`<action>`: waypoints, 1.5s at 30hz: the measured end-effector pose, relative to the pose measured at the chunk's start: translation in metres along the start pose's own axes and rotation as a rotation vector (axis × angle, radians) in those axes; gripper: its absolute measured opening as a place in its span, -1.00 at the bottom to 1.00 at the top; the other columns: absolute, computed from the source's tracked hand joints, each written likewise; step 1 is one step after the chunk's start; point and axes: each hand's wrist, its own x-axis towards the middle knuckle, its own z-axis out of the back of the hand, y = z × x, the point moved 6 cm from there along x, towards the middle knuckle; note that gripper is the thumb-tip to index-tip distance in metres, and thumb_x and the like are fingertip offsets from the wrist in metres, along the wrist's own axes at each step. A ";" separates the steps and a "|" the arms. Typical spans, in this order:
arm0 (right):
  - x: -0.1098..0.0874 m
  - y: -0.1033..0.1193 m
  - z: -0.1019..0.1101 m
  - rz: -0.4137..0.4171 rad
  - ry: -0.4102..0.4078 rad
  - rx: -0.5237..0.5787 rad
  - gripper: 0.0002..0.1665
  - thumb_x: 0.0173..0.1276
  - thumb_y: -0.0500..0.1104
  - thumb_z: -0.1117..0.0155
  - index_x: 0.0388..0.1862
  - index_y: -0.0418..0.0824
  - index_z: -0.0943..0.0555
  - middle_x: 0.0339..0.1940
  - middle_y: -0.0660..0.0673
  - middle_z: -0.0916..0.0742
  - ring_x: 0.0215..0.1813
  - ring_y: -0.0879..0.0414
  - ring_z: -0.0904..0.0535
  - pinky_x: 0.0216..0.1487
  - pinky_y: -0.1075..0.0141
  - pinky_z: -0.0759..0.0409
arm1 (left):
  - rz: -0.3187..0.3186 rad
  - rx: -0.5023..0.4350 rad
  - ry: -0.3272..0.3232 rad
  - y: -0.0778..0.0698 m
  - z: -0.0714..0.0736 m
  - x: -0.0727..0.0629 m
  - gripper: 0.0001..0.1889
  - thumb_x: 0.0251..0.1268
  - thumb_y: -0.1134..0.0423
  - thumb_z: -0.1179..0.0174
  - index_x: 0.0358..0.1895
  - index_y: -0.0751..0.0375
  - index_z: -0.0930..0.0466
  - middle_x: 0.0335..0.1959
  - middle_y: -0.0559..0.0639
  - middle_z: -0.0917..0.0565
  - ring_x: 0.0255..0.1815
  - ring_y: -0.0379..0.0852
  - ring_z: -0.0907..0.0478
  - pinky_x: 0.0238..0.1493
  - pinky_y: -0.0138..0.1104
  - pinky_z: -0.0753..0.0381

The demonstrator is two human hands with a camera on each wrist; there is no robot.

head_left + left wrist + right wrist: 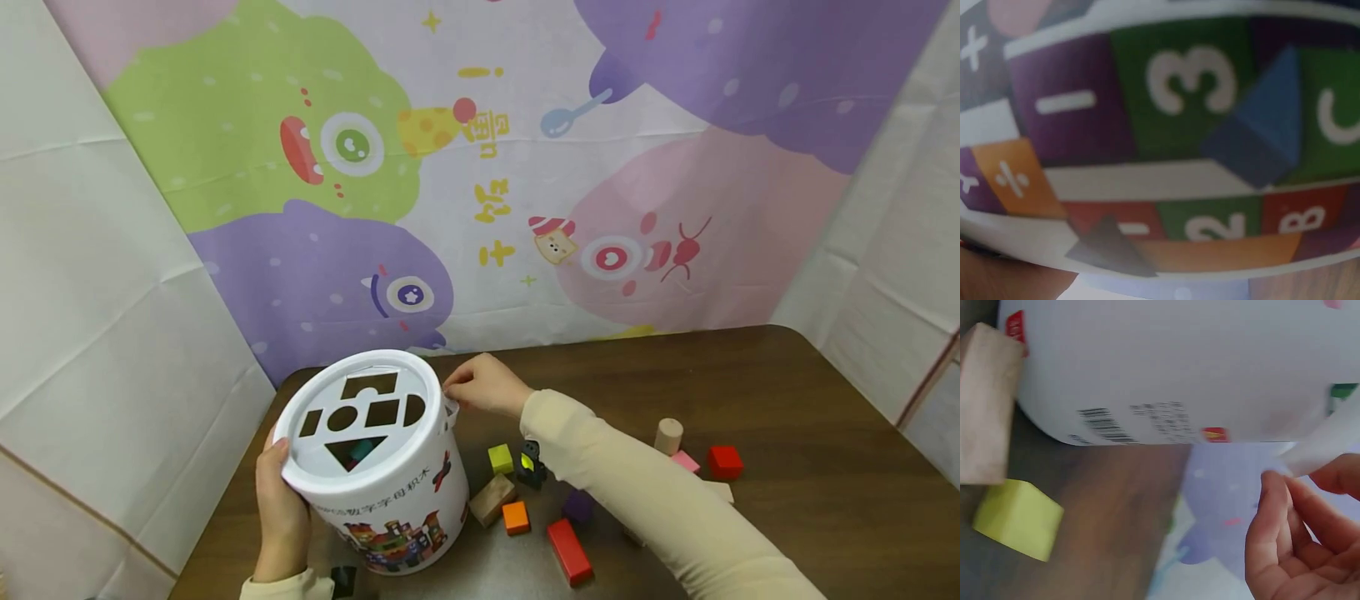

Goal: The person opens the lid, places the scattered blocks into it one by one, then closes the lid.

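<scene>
A white printed bucket (438,508) stands on the table, tilted in the head view. Its white lid (315,458) has cut-outs in several shapes, and a teal block and a red one show through the triangular hole. My left hand (283,508) holds the bucket's left side, thumb on the lid's rim; the left wrist view shows mostly the bucket's printed wall (1147,175). At the bucket's far right side, my right hand (487,385) pinches the white handle (1325,440) between thumb and fingers.
Right of the bucket lie a yellow-green block (500,458), a wooden block (492,500), an orange block (516,517), a long red block (570,552) and a dark figure (531,464). Farther right are a wooden cylinder (668,436) and a red block (725,461). A printed cloth (517,317) hangs behind.
</scene>
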 end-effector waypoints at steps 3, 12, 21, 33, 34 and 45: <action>0.000 0.016 0.010 0.029 -0.032 0.034 -0.73 0.40 -0.19 -0.21 -0.08 -0.32 -0.73 -0.22 -0.19 -0.78 -0.23 0.06 -0.71 -0.16 0.31 -0.70 | 0.003 0.000 -0.005 0.001 0.000 0.000 -0.44 0.45 0.12 0.45 0.38 0.19 -0.31 0.17 -0.13 -0.50 0.22 -0.26 -0.39 0.21 -0.48 -0.33; -0.006 0.071 0.021 0.138 0.011 -0.112 -0.65 0.45 0.01 -0.13 -0.25 -0.18 -0.76 -0.38 -0.06 -0.74 -0.38 0.21 -0.60 -0.33 0.43 -0.56 | 0.007 -0.009 -0.032 0.003 0.002 -0.001 -0.47 0.46 0.07 0.43 0.30 0.12 -0.39 0.08 -0.15 -0.55 0.12 -0.25 -0.44 0.14 -0.45 -0.38; -0.011 0.087 0.014 0.164 0.052 -0.270 -0.73 0.42 -0.12 -0.18 -0.19 -0.23 -0.76 -0.48 -0.02 -0.71 -0.50 0.26 -0.47 -0.48 0.49 -0.41 | 0.012 0.002 -0.037 0.004 0.002 -0.002 -0.48 0.48 0.04 0.41 0.26 0.10 -0.43 0.02 -0.15 -0.58 0.04 -0.24 -0.48 0.09 -0.44 -0.43; -0.012 0.086 0.006 0.078 -0.011 -0.273 -0.61 0.40 -0.11 -0.18 -0.66 -0.16 -0.56 -0.78 0.07 -0.42 -0.69 0.27 -0.32 -0.66 0.49 -0.28 | 0.007 -0.005 -0.059 0.003 0.003 -0.003 -0.48 0.49 -0.03 0.39 0.20 0.09 -0.48 -0.04 -0.11 -0.61 -0.04 -0.25 -0.53 0.03 -0.45 -0.48; -0.013 0.086 0.006 0.075 -0.016 -0.272 -0.60 0.39 -0.11 -0.19 -0.68 -0.17 -0.55 -0.79 0.06 -0.42 -0.69 0.27 -0.32 -0.66 0.48 -0.28 | 0.010 -0.007 -0.064 0.003 0.003 -0.003 -0.48 0.50 -0.05 0.38 0.18 0.09 -0.49 -0.07 -0.13 -0.62 -0.07 -0.26 -0.54 0.01 -0.45 -0.49; -0.015 0.089 0.007 0.064 -0.030 -0.290 -0.64 0.38 -0.15 -0.18 -0.66 -0.16 -0.53 -0.74 0.04 -0.44 -0.66 0.25 -0.36 -0.64 0.48 -0.31 | -0.001 0.007 -0.089 0.004 0.003 -0.003 -0.48 0.52 -0.09 0.38 0.10 0.08 -0.53 -0.17 -0.12 -0.65 -0.19 -0.25 -0.58 -0.11 -0.44 -0.55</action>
